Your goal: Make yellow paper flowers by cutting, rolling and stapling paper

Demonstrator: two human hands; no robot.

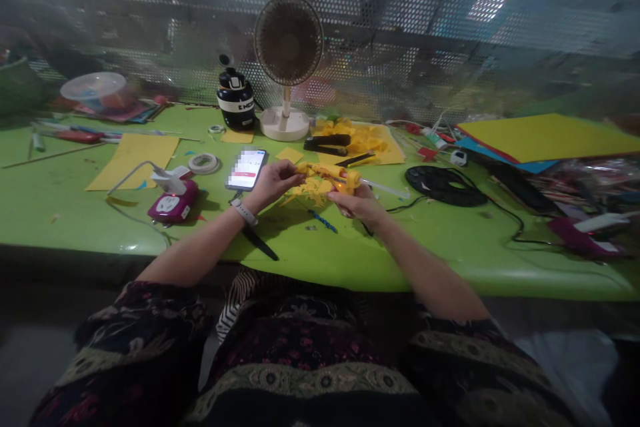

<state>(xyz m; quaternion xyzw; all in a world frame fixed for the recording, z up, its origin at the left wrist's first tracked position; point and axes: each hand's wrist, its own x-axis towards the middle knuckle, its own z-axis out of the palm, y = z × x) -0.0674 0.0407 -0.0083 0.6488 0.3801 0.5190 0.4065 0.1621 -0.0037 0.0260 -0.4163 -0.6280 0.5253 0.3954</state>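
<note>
My right hand [356, 203] is wrapped round the handle of a yellow hot glue gun [345, 177], which points left and shows a small orange light. A clear glue stick [387, 188] sticks out of its back end. My left hand [277, 181] is closed in a pinch on a small yellow paper piece [303, 170] close to the gun's nozzle; its exact shape is hard to make out. Yellow paper scraps [316, 192] lie beneath both hands. Nearer to me is a twisted blue strip [323, 221].
Behind the hands stand a fan [285, 123], a dark bottle [237, 103] and a black stapler [327, 144]. A phone [246, 170], a tape roll [203, 163] and a purple power adapter [173, 201] lie left. To the right are a black disc [445, 185], its cable and yellow sheets [550, 137].
</note>
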